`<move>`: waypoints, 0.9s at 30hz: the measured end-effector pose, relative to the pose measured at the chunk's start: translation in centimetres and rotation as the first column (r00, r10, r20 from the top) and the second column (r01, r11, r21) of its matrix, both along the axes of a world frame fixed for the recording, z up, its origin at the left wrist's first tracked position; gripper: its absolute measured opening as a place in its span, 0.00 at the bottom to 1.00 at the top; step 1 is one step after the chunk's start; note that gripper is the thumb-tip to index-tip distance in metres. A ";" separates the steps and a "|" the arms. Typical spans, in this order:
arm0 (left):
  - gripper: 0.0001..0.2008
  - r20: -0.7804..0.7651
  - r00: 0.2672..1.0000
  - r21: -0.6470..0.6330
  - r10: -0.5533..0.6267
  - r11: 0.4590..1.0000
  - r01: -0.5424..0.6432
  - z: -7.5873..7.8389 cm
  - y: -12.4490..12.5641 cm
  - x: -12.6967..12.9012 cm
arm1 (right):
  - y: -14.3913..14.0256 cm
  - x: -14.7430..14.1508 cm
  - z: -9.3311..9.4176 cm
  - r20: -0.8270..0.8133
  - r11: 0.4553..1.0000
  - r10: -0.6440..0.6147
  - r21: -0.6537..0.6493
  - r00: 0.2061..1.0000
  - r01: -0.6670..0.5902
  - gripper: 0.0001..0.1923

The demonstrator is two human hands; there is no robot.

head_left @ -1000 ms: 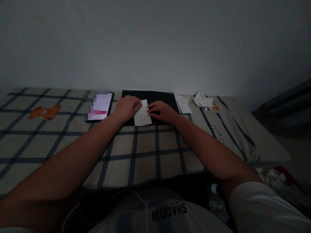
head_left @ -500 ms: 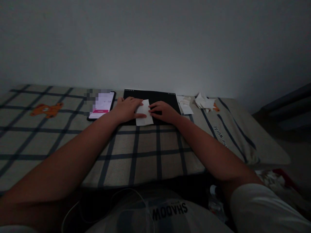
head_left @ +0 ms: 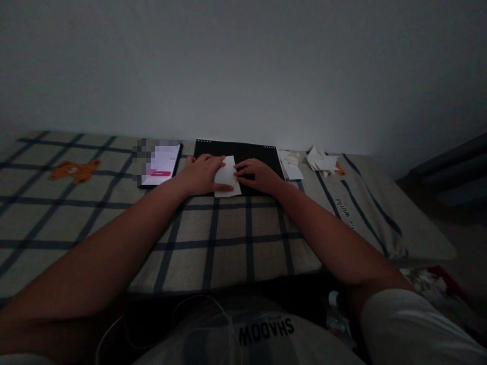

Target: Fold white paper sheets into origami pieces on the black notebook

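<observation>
A small white paper is laid on a black mat at the far edge of a checked bedsheet. It is pressed flat from the left by the left hand, fingers spread over its edge, and touched on its right edge by the fingertips of the right hand, nothing being pinched. A lit phone is seen just left of the mat, and paper scraps to its right.

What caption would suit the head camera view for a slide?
Both hands, left hand and right hand, press a white paper on a black mat beside a lit phone.
</observation>
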State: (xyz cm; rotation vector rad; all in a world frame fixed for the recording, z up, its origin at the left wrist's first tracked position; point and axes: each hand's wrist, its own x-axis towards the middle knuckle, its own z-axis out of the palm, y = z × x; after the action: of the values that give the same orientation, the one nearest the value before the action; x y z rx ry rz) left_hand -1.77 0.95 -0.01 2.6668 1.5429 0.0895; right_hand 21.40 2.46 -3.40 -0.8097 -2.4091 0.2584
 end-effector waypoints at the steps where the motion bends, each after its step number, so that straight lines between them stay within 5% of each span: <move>1: 0.45 0.014 1.000 0.018 0.001 1.000 -0.001 -0.1 0.1 -0.1 | 0.0 0.0 0.0 -0.002 1.000 0.003 0.002 1.000 -0.003 0.09; 6: 0.25 0.057 0.998 0.120 0.022 0.992 -0.028 -0.6 0.7 0.3 | 0.2 0.0 -0.2 -0.005 1.000 0.004 0.016 1.000 -0.004 0.09; 11: 0.19 0.068 0.994 0.182 0.085 0.979 -0.096 -0.7 0.7 1.2 | 0.4 0.1 -0.4 -0.004 1.000 0.003 0.020 1.000 -0.003 0.09; 16: 0.23 0.047 0.997 0.158 0.054 0.985 -0.061 -0.4 0.5 0.9 | 0.3 0.0 -0.3 -0.011 1.000 0.009 0.019 1.000 -0.009 0.09; 27: 0.49 -0.022 0.999 0.048 0.036 0.998 -0.035 0.2 -0.5 0.7 | 0.0 0.1 0.0 0.008 1.000 -0.004 -0.012 1.000 0.004 0.10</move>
State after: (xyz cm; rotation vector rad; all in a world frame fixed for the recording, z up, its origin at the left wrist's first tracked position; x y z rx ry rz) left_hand -1.11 0.46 0.18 2.6859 1.6147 0.0989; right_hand 21.47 2.44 -3.41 -0.8221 -2.4150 0.2690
